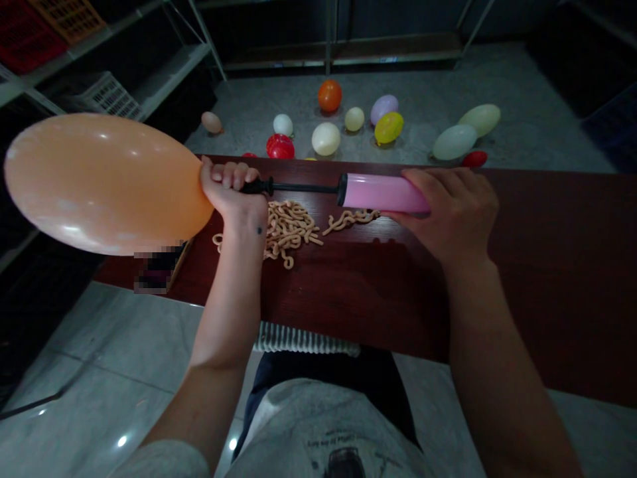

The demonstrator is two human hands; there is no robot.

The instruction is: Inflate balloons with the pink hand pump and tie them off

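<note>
A pink hand balloon pump [371,192] with a black rod is held level above the table. My right hand [450,202] is wrapped round its pink barrel. At the other end, my left hand [231,182] is closed round the black nozzle end and the neck of a large inflated orange balloon [107,182], which juts out to the left. The nozzle tip inside the balloon's neck is hidden by my fingers. Beneath the pump, a pile of uninflated tan long balloons [291,229] lies on the table, partly behind my left wrist.
The dark red table [348,285] spans the view. A phone-like dark item [162,269], partly blurred, lies at its left. Several inflated balloons, among them an orange one [330,96] and a yellow one [389,127], rest on the floor beyond. Shelving [174,73] with crates stands at the left.
</note>
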